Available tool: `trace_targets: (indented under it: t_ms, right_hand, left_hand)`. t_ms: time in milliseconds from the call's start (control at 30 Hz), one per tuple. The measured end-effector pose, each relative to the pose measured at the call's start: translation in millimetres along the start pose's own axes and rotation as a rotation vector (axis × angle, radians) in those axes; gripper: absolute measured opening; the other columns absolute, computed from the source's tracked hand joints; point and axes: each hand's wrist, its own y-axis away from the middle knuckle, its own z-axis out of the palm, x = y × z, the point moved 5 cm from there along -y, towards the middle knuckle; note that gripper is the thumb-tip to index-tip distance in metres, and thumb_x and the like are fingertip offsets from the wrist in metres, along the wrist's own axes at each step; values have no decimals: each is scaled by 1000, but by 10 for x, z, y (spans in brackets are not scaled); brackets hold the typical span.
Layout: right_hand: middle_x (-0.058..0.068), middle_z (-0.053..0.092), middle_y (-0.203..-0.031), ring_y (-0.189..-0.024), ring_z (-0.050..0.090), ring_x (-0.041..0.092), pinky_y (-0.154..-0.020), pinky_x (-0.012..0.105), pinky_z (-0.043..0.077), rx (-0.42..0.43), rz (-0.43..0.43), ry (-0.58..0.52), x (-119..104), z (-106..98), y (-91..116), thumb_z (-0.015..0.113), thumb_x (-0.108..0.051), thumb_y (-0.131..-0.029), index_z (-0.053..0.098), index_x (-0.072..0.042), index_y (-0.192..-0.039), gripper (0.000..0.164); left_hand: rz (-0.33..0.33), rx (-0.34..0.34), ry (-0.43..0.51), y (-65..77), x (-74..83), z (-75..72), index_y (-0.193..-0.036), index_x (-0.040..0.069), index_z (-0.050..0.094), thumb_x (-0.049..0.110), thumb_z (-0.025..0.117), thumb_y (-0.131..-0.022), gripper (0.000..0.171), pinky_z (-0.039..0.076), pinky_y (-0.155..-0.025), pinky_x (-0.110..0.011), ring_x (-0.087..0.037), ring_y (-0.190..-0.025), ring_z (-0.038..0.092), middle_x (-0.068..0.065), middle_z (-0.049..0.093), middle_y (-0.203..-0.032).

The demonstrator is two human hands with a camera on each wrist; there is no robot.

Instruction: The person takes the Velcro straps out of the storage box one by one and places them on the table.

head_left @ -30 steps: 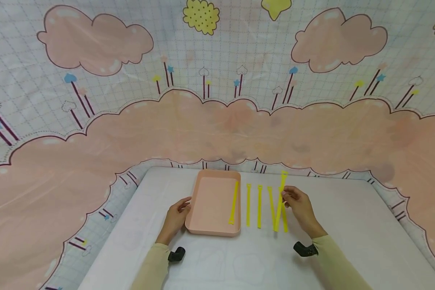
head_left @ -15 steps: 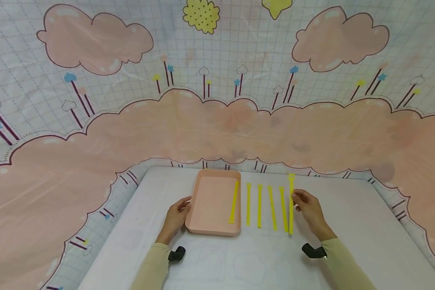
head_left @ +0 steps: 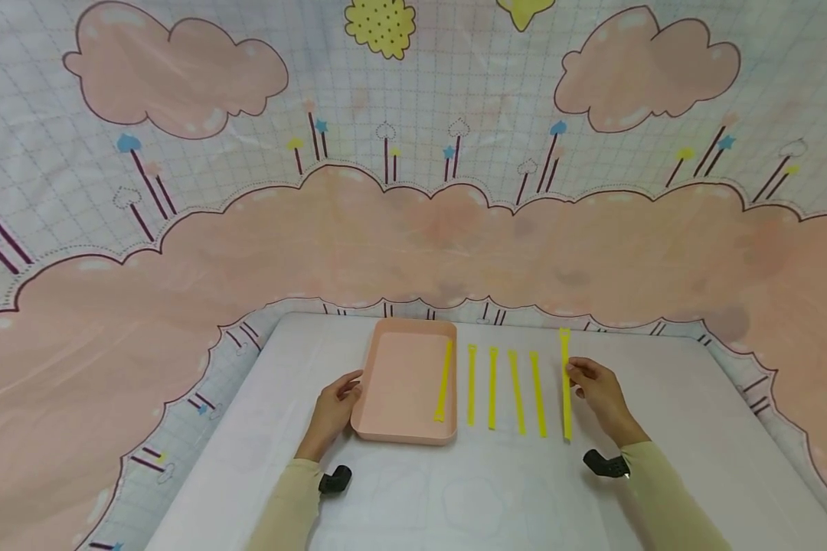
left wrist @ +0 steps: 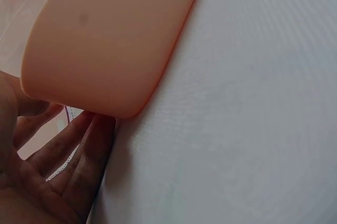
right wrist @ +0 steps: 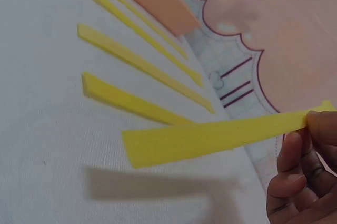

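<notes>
My right hand (head_left: 601, 392) pinches a flat yellow strap (head_left: 566, 405) between thumb and fingers near its far end. In the right wrist view the strap's lower end (right wrist: 168, 142) hangs above the table, with its shadow below. To the left of it several matching straps (head_left: 538, 394) lie in a row, each with a wider head at the far end. Another yellow strap (head_left: 444, 383) lies inside the pink tray (head_left: 400, 383), along its right side. My left hand (head_left: 331, 413) rests against the tray's left side, and in the left wrist view its extended fingers (left wrist: 97, 145) touch the tray's outer wall.
The white table (head_left: 413, 497) carries the tray and the straps. Behind it hangs a cloth (head_left: 413, 245) printed with clouds. Each wrist wears a black device, the left one (head_left: 335, 480) and the right one (head_left: 606, 463).
My right hand has carried the pinched strap rightward, from over the row to a spot right of it, apart from the other straps. My left hand stays at the tray.
</notes>
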Motion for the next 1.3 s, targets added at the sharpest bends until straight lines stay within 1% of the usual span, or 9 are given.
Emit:
trace_targets:
  t_ms: [167, 333, 533, 633, 733, 833, 1033, 1167, 1300]
  right_hand:
    - [-1, 61, -104, -89, 53, 9, -71, 21, 49, -32, 32, 41, 75, 6, -67, 51, -27, -103, 50, 1, -135, 42]
    - [4, 62, -108, -89, 53, 11, -70, 22, 49, -65, 32, 76, 122, 27, -138, 52, -24, -103, 49, 3, -134, 42]
    - [4, 64, -101, -80, 53, 11, -64, 22, 47, -104, 40, 134, 167, 61, -221, 54, -16, -100, 53, 5, -130, 37]
    - [2, 63, -94, -75, 53, 12, -60, 24, 45, -122, 60, 169, 203, 71, -252, 56, -17, -99, 54, 3, -129, 36]
    - [1, 62, -89, -73, 53, 12, -59, 24, 45, -121, 83, 197, 234, 68, -274, 57, -21, -99, 56, 1, -126, 35]
    - [1, 63, -87, -73, 54, 12, -59, 25, 46, -118, 76, 214, 247, 60, -281, 57, -20, -99, 56, 2, -126, 35]
    - [1, 64, -85, -70, 54, 11, -58, 24, 46, -110, 41, 224, 256, 51, -310, 58, -18, -98, 57, 3, -122, 32]
    - [1, 64, -85, -70, 54, 11, -58, 24, 46, -103, 54, 234, 267, 47, -326, 60, -19, -97, 59, 2, -122, 33]
    - [1, 63, -86, -70, 54, 11, -58, 24, 46, -101, 67, 232, 281, 37, -326, 60, -18, -96, 58, 2, -123, 33]
  left_hand:
    - [1, 4, -8, -28, -49, 1, -135, 11, 60, 13, 59, -98, 37, 51, -98, -47, -35, -113, 65, -20, 67, -122]
    - [-12, 2, -14, -39, -85, 2, -136, 13, 60, 16, 59, -98, 37, 50, -99, -47, -34, -115, 64, -19, 67, -124]
    - [-17, 4, -1, -7, -58, -2, -134, 10, 61, 12, 59, -98, 36, 50, -98, -47, -35, -114, 64, -20, 67, -122]
    - [-8, 4, 4, -2, -39, 0, -134, 9, 61, 11, 59, -98, 36, 51, -98, -47, -35, -114, 64, -20, 67, -122]
    - [-3, 6, 3, -6, -36, 2, -133, 10, 61, 12, 59, -98, 36, 51, -97, -46, -34, -113, 64, -20, 67, -122]
    - [-11, 8, 0, -12, -50, 4, -133, 10, 62, 12, 60, -98, 35, 52, -96, -45, -33, -112, 65, -19, 68, -121]
    - [-14, 0, 15, -15, -43, -3, -134, 11, 60, 14, 59, -98, 36, 51, -97, -46, -34, -113, 64, -19, 67, -122]
    - [-21, 0, 2, -12, -46, -7, -135, 12, 60, 15, 59, -98, 37, 52, -97, -46, -34, -114, 64, -19, 67, -123]
    - [-5, 6, -1, -5, -38, -5, -134, 9, 60, 12, 59, -98, 36, 52, -96, -46, -34, -112, 65, -20, 68, -121]
